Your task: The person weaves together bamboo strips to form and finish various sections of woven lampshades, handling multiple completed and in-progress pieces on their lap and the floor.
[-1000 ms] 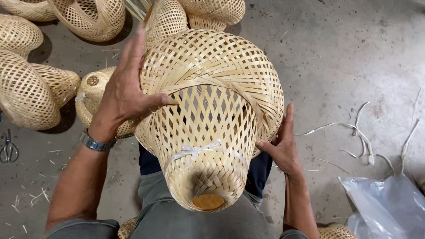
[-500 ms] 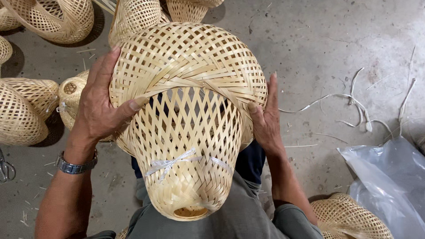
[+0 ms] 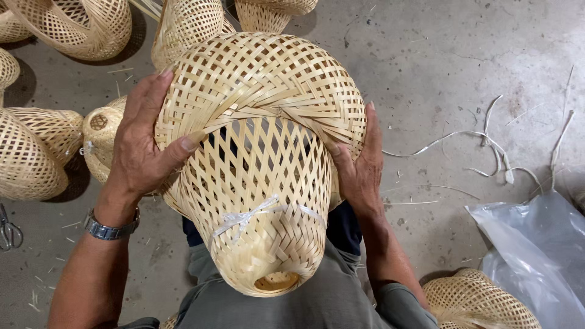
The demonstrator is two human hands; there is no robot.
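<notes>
Weaving workshop — bamboo shades (image 3: 73, 27), strip scraps (image 3: 481, 143) on concrete

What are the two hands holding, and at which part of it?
Both hold the woven bamboo shade at its wide folded rim: left hand on one side, right hand on the opposite side.

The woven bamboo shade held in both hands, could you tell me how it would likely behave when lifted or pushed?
The woven bamboo shade is open lattice, so probably light for its size. Its thin strips likely flex under pressure. Being rounded, it may roll if set sideways.
</notes>
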